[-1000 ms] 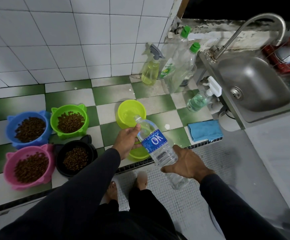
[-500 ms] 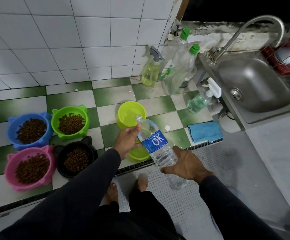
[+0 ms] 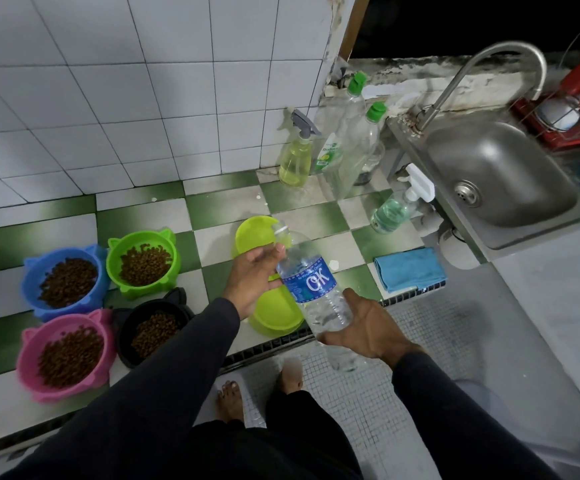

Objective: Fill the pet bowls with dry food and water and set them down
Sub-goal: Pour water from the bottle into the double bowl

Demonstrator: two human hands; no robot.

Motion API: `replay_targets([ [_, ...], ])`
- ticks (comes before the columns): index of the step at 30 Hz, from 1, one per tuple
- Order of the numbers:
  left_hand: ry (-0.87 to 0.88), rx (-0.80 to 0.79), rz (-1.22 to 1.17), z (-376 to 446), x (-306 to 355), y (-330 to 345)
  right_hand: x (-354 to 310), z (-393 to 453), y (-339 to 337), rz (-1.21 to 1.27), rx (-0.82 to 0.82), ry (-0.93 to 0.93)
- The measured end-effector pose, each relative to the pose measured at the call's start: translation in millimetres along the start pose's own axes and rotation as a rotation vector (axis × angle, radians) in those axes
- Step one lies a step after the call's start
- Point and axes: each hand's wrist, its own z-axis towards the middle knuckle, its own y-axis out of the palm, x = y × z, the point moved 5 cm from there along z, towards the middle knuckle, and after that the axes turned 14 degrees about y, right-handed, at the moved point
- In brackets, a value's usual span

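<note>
Head: right fingers [image 3: 330, 337] around bottle [image 3: 313, 289]

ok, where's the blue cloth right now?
Head view, right of centre: the blue cloth lies folded on the checkered tiles, below the pump bottle, beside the sink.

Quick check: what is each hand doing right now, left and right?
Left hand: grip loose, fingers relaxed at the water bottle neck, thumb touching it.
Right hand: grip curled round the bottle's lower body, holding it tilted.
</note>
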Motion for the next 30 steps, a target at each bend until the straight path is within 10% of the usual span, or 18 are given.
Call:
replay_targets([
  [25,0.519,-0.236,0.274,46.8,109.6,87.1,-33.8,72.0,-56.1,0.465,0.135,-0.036],
  [30,0.558,-0.257,0.35,49.4,107.6,95.5,-40.5,77.3,-58.6,0.614,0.125,-0.267],
])
